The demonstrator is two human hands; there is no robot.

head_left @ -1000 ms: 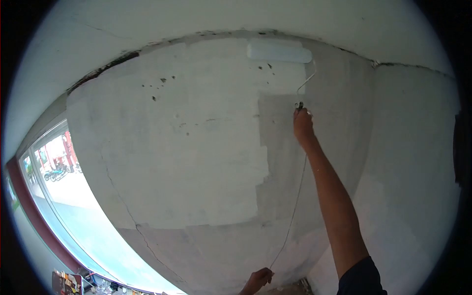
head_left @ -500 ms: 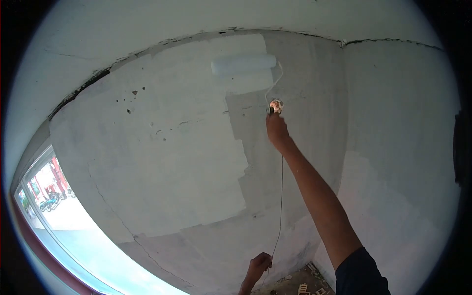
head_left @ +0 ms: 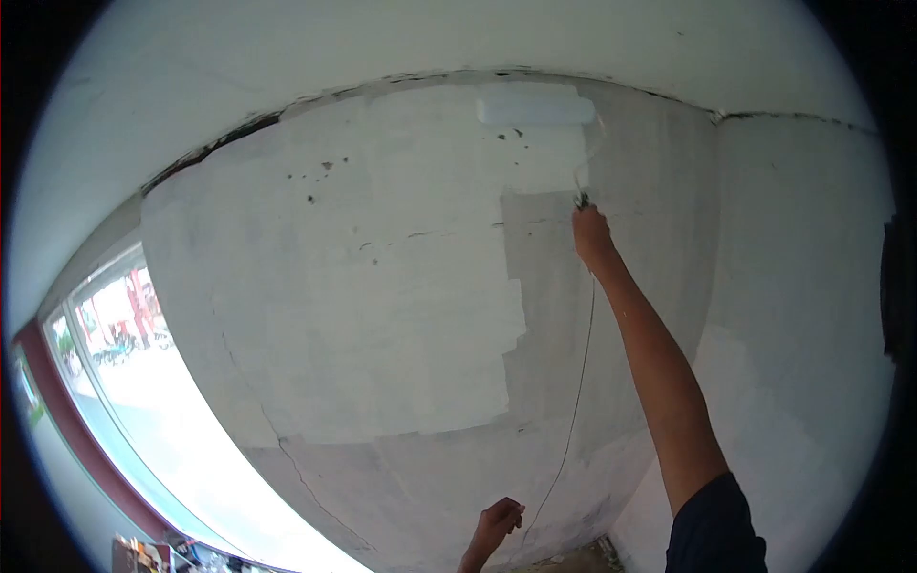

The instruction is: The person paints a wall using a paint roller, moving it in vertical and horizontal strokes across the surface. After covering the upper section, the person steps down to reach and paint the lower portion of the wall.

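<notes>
The right hand (head_left: 592, 234) squeezes the handle (head_left: 582, 200); the roll (head_left: 535, 110) lies at eleven o'clock, stretching nine to three. Left hand (head_left: 499, 523), farther: can't tell its grip.

Right hand (head_left: 593, 232) raised; left hand (head_left: 498, 522) low

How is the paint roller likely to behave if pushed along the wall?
The paint roller should turn rather than drag, as its head is cylindrical. Its thin, bent frame may flex slightly under hard pressure. It is probably light for its size: the right grip alone holds it up high.
</notes>
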